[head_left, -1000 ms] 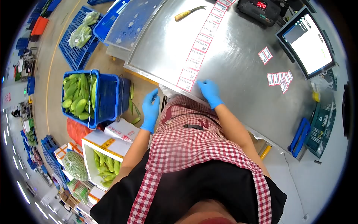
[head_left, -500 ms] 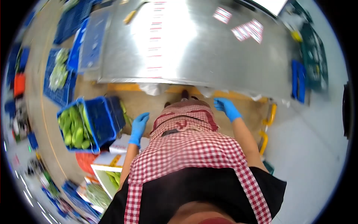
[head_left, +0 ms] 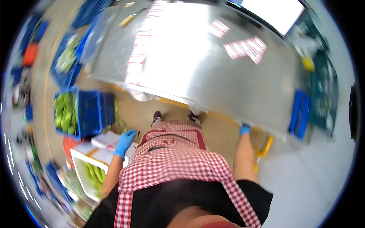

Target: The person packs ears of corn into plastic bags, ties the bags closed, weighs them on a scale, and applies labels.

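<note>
My left hand [head_left: 124, 143], in a blue glove, hangs beside my checked apron [head_left: 175, 159], above the white boxes. Its fingers are loosely extended and nothing shows in them. At the near edge of the metal table [head_left: 224, 83], my right hand [head_left: 245, 129] is mostly hidden, with only the blue glove near the wrist showing. A strip of red-edged labels [head_left: 139, 49] runs along the table's left part. More labels [head_left: 247, 48] lie farther right, near a single small group [head_left: 219, 28]. A yellow-handled tool [head_left: 127, 20] rests at the upper left.
On the left, a blue crate [head_left: 88, 114] holds green vegetables [head_left: 64, 113]. Below it stands a white foam box [head_left: 79, 167] with more of them. A monitor [head_left: 273, 13] is at the top right. Blue handles [head_left: 300, 114] and a green basket [head_left: 324, 95] are at the table's right end.
The view has turned and shifted back from the table, and my feet now show. My right hand has left the tabletop beside the label strip and is now at the near edge, farther right.
</note>
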{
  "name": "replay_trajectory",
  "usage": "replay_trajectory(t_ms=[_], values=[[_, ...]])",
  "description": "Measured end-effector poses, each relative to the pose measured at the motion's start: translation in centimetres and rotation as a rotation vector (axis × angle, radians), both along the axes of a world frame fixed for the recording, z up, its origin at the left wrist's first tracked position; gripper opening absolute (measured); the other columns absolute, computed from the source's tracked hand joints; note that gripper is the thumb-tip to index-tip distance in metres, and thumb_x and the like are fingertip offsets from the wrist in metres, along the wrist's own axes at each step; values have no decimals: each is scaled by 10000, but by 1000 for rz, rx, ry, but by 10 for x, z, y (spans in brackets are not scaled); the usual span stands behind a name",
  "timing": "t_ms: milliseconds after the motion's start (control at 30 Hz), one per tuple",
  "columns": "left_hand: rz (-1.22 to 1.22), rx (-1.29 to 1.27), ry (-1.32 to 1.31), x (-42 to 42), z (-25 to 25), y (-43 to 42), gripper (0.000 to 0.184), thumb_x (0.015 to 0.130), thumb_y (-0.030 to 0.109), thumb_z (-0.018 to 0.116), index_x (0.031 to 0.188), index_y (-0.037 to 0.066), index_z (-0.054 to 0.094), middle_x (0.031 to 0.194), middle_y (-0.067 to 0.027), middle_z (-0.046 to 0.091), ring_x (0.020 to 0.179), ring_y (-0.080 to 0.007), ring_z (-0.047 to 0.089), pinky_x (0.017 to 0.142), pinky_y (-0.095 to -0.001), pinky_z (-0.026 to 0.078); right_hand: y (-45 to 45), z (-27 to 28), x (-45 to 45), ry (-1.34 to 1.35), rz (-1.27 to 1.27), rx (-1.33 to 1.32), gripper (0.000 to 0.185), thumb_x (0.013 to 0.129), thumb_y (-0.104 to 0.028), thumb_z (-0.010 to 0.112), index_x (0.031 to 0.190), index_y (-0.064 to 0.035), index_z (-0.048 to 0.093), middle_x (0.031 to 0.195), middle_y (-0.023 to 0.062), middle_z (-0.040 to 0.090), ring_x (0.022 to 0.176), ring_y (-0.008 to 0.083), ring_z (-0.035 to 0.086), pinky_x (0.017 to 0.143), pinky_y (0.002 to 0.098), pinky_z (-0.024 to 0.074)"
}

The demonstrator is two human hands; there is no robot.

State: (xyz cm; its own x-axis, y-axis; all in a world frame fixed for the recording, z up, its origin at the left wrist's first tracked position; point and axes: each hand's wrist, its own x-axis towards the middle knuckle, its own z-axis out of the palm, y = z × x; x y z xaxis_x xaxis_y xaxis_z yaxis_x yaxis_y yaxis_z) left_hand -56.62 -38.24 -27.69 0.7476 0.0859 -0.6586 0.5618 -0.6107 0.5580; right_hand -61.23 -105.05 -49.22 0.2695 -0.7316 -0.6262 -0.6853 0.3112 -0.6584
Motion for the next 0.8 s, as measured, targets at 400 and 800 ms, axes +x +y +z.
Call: replay_trajectory(t_ms=[400,800], values=[[167,150,43,-76,42,-81,308,828,290,544,1024,66,622,964,-138,633,890,-277,602,821,-338,457,-36,-34,41,445,467,-129,277,727,-254,599,924,-61,573,931,98,594,819,258,562,685,379,461],[448,-216,-174,-115,45,-40,430,839,346,546,1160,59,544,1079,-128,596,992,-224,559,899,-312,406,333,85,63,-10,2326,-647,211,656,-253,656,719,-51,651,903,94,604,857,295,550,712,387,445]])
